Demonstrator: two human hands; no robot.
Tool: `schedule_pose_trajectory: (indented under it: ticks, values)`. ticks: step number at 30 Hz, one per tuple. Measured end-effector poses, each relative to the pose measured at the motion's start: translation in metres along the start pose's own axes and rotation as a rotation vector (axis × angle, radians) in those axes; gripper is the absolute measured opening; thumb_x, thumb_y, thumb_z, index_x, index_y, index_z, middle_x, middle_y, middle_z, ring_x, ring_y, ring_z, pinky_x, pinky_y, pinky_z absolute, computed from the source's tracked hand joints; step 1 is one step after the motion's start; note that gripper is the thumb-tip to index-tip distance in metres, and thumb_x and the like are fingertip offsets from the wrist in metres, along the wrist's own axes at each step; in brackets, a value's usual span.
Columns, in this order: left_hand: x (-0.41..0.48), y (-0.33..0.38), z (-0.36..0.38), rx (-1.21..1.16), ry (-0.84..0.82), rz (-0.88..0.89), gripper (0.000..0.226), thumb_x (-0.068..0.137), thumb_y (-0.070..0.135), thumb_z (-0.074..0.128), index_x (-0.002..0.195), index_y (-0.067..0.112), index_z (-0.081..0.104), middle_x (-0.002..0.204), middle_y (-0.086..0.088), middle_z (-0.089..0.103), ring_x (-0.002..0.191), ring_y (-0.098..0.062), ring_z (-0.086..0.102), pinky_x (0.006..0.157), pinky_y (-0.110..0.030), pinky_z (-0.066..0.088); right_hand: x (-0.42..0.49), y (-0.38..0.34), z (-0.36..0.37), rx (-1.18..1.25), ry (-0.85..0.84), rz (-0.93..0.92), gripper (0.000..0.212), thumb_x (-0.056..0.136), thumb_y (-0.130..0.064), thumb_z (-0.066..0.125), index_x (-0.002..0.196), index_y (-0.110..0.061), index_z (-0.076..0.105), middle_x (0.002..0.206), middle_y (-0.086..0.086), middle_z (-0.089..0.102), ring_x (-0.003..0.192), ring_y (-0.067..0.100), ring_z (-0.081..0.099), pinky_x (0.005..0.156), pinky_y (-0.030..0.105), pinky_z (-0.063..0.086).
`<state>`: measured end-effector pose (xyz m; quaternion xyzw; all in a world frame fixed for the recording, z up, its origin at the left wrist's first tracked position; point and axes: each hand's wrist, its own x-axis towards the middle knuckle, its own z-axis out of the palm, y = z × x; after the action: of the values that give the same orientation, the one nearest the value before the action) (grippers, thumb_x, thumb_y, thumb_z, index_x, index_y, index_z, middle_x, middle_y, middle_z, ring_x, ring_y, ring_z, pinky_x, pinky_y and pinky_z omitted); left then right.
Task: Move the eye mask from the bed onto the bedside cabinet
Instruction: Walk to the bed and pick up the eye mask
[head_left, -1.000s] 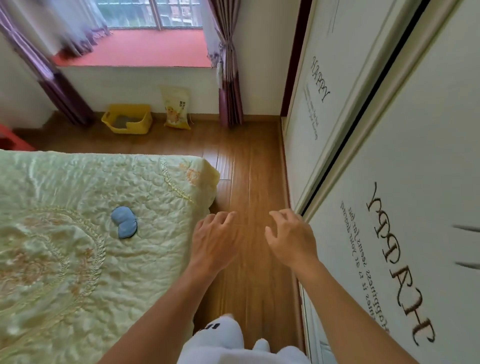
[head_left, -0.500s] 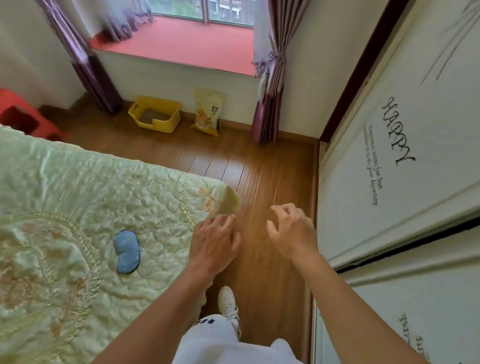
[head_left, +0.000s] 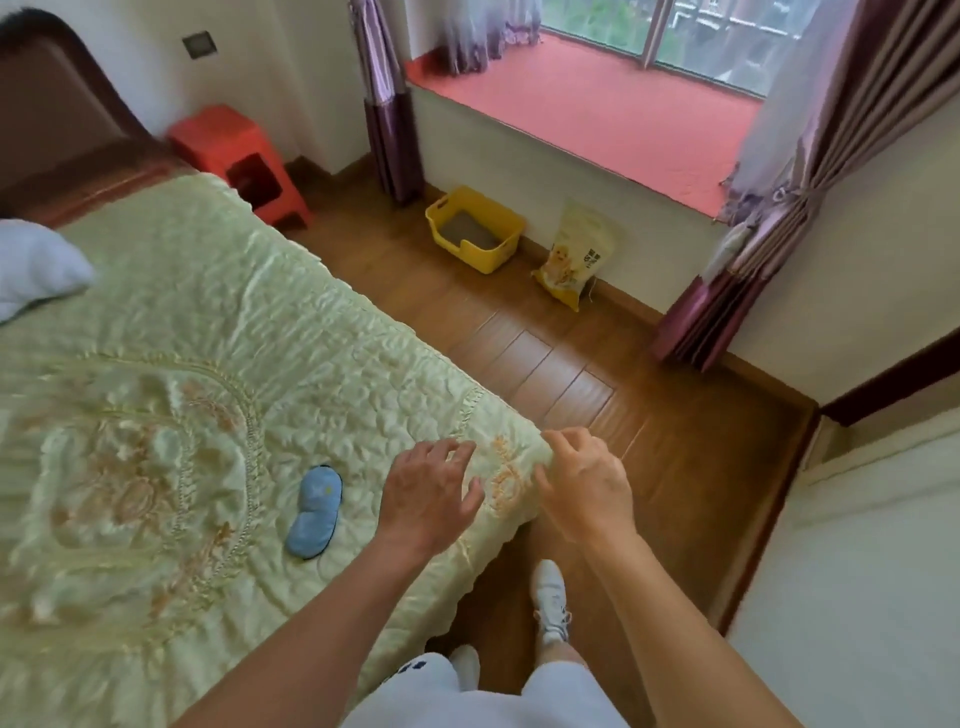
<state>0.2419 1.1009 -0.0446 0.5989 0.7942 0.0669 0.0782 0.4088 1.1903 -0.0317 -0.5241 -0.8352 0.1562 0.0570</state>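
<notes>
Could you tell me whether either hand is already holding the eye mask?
No, the blue eye mask lies untouched on the bedspread, beside the empty left hand and right hand.

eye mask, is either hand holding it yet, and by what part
No. The eye mask lies free on the bed; left hand and right hand are open and empty.

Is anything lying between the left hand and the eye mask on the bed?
Nothing visible. Only bare bedspread separates the left hand from the eye mask, which lies flat just to that hand's left. The right hand is farther off, by the bed's corner.
</notes>
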Motion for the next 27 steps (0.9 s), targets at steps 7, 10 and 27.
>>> schedule_pose_trajectory:
  ticks: [7,10,27]
  values:
    - [0.024,-0.029,-0.002,-0.009,0.026,-0.378,0.043,0.085,0.040,0.057,0.121,0.017,0.064,0.114,-0.005,0.071,0.100,-0.026,0.065,0.081,-0.044,0.052,0.094,-0.029,0.020,-0.031,-0.186,-0.377,0.042,0.095,-0.041,0.057,0.133,-0.024,0.057,0.136,0.005,0.063,0.122,0.027,0.059,0.098,0.044,0.050]
    - [0.021,-0.038,-0.004,-0.016,0.039,-0.535,0.043,0.086,0.039,0.056,0.122,0.018,0.064,0.117,-0.004,0.070,0.102,-0.026,0.064,0.083,-0.044,0.051,0.125,-0.045,0.026,-0.037,-0.239,-0.529,0.041,0.096,-0.040,0.056,0.134,-0.023,0.056,0.135,0.005,0.063,0.120,0.026,0.059,0.098,0.042,0.050]
    - [-0.062,-0.141,0.058,-0.143,0.027,-1.030,0.058,0.088,0.038,0.052,0.140,0.013,0.047,0.135,-0.006,0.058,0.120,-0.025,0.054,0.097,-0.042,0.046,0.152,-0.166,0.151,-0.111,-0.470,-1.025,0.042,0.095,-0.031,0.063,0.133,-0.015,0.060,0.135,0.011,0.064,0.121,0.033,0.061,0.098,0.047,0.052]
